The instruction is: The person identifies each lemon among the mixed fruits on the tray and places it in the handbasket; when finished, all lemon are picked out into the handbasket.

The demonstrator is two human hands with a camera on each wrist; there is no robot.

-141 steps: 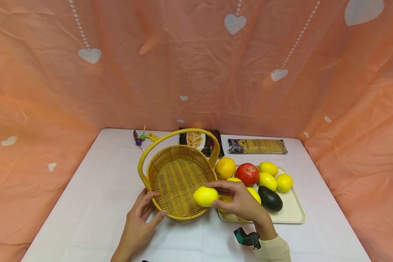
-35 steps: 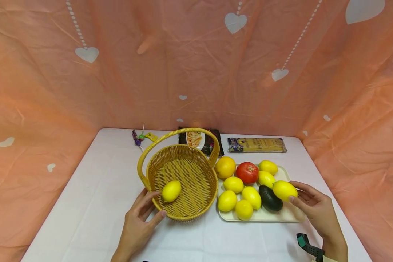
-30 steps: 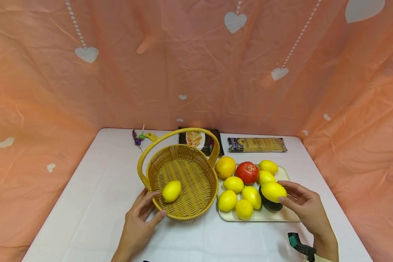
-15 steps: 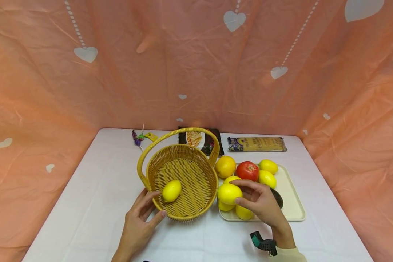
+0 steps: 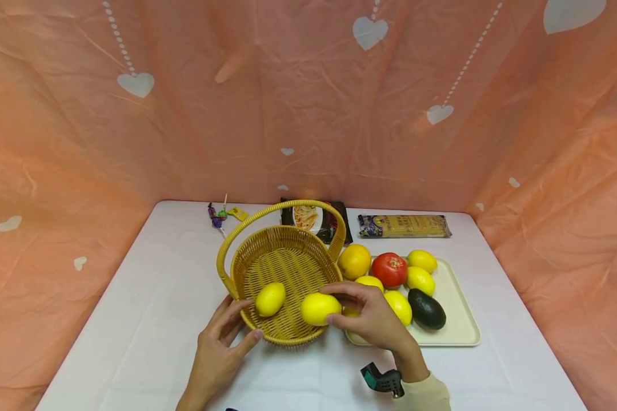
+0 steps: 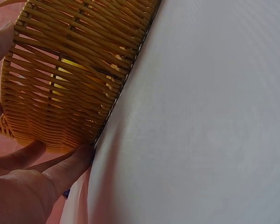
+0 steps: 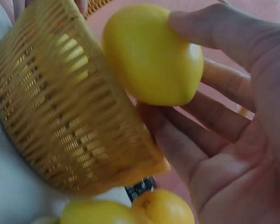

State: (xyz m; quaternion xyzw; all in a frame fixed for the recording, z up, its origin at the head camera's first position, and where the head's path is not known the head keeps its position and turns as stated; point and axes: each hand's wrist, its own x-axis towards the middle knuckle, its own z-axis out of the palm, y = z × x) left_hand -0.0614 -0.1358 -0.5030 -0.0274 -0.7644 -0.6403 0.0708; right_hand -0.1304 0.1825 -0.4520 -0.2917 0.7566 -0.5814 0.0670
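A round wicker basket (image 5: 283, 240) with an arched handle stands mid-table, one lemon (image 5: 270, 299) lying inside at its left. My left hand (image 5: 218, 348) holds the basket's near left side, thumb and index finger at the rim; in the left wrist view other fingers (image 6: 70, 168) touch the woven wall. Above the right part of the basket, my right hand (image 5: 370, 317) pinches another lemon (image 5: 320, 309) between thumb and fingers. Seen from the right wrist, this lemon (image 7: 151, 56) is at the rim, clear of the basket floor.
Right of the basket, a cream tray (image 5: 463, 325) bears several lemons (image 5: 420, 281), a tomato (image 5: 389, 270) and a dark avocado (image 5: 427, 309). An orange (image 5: 354, 261) sits at its far left corner. Behind are a black food packet (image 5: 334, 220), a noodle packet (image 5: 405, 226) and lollipops (image 5: 218, 218).
A lemon came to rest in the basket. My right hand picked another from the tray's right side and carried it left over the basket. My left hand stayed put.
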